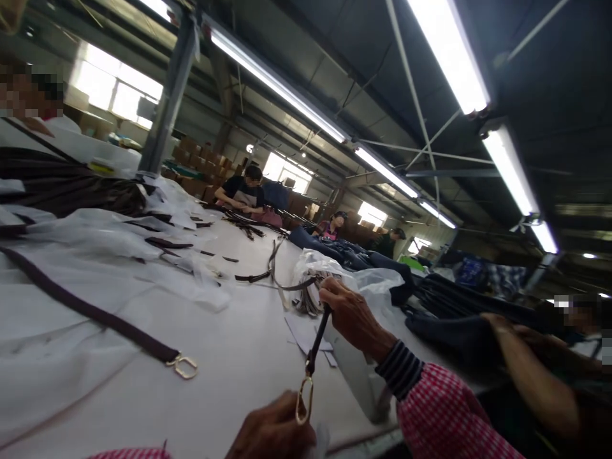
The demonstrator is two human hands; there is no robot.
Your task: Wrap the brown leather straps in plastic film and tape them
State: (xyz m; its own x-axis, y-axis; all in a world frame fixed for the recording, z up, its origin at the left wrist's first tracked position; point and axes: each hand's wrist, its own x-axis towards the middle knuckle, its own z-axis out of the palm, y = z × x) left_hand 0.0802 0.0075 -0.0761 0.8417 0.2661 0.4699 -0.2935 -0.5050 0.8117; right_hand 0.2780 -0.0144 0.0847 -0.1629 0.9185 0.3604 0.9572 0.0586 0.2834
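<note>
Closed around the top end of a short dark strap (318, 338), the right hand (351, 315) holds it up with the strap running down toward 7 o'clock. At the strap's lower end hangs a gold oval ring (305, 400), which reaches the curled left hand (272, 430) at the bottom edge of the view. That hand is partly closed, but whether it has hold of the ring cannot be told. Both hands are above a white table (239, 357). Just past the right hand, at 12 o'clock, lies a bundle of straps (306, 296) beside a clear plastic bag (373, 284), with paper slips (306, 335) on the table just below the bundle. At 9 o'clock from the grip, a long brown strap (90, 312) stretches across the table and ends in a gold buckle (182, 366). At 3 o'clock, a co-worker's forearm (535, 382) reaches toward a pile of dark fabric (454, 325), its hand resting on the pile. Far off at 11 o'clock, another worker (243, 191) sits at the table handling straps, with stacked cartons (196, 162) behind.
</note>
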